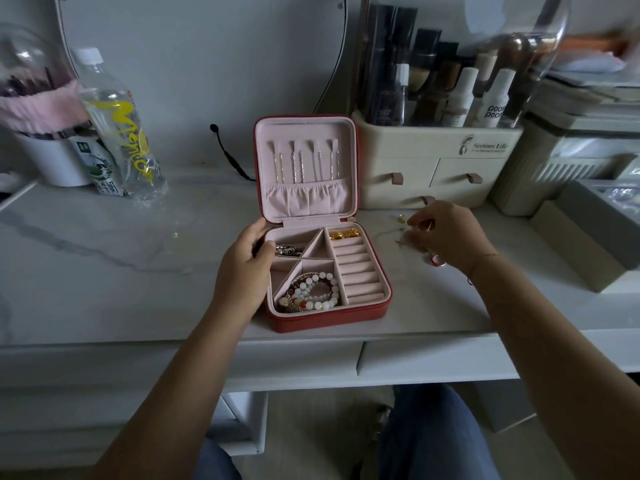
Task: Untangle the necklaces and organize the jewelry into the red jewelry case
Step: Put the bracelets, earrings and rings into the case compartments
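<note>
On the table, grips the left wall of the open red jewelry case with the left hand to steady it, curls the right hand, pinch unclear, over loose gold pieces just right, likely for loading.

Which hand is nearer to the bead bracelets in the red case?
Left. The left hand grips the left rim of the red case, close beside the bead bracelets. The right hand is over the table, right of the case.
</note>
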`<state>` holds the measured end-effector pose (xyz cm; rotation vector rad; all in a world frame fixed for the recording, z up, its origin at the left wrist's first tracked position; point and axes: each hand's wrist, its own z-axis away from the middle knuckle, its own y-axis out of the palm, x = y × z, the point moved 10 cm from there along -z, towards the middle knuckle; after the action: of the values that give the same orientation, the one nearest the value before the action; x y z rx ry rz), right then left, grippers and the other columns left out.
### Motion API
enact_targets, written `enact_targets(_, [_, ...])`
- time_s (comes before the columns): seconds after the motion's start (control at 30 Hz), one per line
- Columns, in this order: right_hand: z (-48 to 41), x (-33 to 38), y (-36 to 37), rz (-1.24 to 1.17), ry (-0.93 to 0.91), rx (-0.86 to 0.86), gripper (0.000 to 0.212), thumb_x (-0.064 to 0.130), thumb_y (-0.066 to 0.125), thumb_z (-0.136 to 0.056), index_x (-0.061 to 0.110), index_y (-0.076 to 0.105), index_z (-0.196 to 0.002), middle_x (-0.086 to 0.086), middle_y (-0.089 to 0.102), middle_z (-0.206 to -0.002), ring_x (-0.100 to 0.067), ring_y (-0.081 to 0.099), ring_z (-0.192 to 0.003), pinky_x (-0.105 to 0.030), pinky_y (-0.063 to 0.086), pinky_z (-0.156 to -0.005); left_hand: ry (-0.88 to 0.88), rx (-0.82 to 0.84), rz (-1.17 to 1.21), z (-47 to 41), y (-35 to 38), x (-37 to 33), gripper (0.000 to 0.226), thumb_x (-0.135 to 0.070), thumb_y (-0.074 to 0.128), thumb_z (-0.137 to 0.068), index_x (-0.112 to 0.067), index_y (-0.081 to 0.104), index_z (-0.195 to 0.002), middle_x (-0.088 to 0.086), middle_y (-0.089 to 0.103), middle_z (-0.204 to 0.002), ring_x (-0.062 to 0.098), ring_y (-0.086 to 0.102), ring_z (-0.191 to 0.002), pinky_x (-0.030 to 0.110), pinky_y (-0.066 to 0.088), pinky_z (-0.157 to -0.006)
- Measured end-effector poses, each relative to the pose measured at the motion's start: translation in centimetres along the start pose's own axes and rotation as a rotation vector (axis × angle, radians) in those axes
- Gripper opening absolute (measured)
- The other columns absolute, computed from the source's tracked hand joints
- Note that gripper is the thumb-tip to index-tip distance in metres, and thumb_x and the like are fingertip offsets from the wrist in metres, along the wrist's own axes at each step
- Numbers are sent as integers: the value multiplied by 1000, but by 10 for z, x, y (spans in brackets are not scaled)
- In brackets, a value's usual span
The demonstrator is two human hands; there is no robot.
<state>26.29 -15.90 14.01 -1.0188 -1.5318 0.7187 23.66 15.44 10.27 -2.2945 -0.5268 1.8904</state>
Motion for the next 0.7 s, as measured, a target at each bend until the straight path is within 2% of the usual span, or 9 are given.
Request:
enact_targets(0.1, [-2,6,4,136,-47,13,24,25,72,-80,12,71,-100,-7,65,-88,-27,63,-76,-33,51,-69,-5,3,-1,0,0,2,42,-10,48,-95,-20,53,-136,-7,61,-128,7,55,-116,16,38,-92])
enact_targets(0.17, [-1,6,1,108,-37,1,20,23,70,-81,13,71,-97,-8,67,-88,-26,62,-72,-37,53,-69,-9,5,-3,0,0,3,42,-11,48,-95,-20,52,-136,-6,60,-130,8,54,-118,20,38,-95])
enact_targets(0.23, [0,13,-10,40,-74,-70,15,23,69,-82,14,71,-94,-5,67,-82,-25,65,-73,-32,51,-67,-12,3,-5,0,0,2,42,-11,48,-96,-20,51,-137,-6,59,-131,9,53,-120,22,38,-98])
enact_targets(0.3, [4,33,-21,-54,-167,-108,16,23,68,-84,14,72,-97,-2,71,-85,-17,66,-79,-27,51,-74,-10,3,-8,0,0,1,42,-11,47,-96,-20,52,-136,-6,59,-131,8,53,-120,22,38,-98])
enact_targets(0.37, [12,65,-23,-133,-289,-64,19,22,67,-86,15,72,-103,2,72,-89,-7,65,-80,-13,48,-76,-10,6,-8,1,0,0,41,-12,47,-96,-23,53,-135,-11,60,-127,5,54,-117,19,38,-94])
enact_targets(0.43, [22,96,-14,-137,-399,10,20,23,65,-88,16,71,-106,5,71,-90,-4,64,-78,-9,47,-74,-21,7,-5,2,0,1,40,-14,47,-96,-25,53,-135,-12,60,-126,4,54,-115,17,39,-90])
enact_targets(0.53, [34,122,8,-49,-480,103,21,22,61,-90,18,69,-109,5,68,-93,-5,61,-79,-18,51,-75,-27,0,-2,2,-1,2,40,-15,47,-97,-24,52,-135,-10,61,-126,6,55,-115,18,39,-90])
enact_targets(0.7, [39,135,26,83,-561,128,26,14,61,-89,17,68,-115,-1,64,-102,-14,57,-83,-30,48,-76,-15,9,0,2,0,-1,38,-16,48,-97,-24,54,-133,-12,62,-121,5,56,-110,19,40,-88])
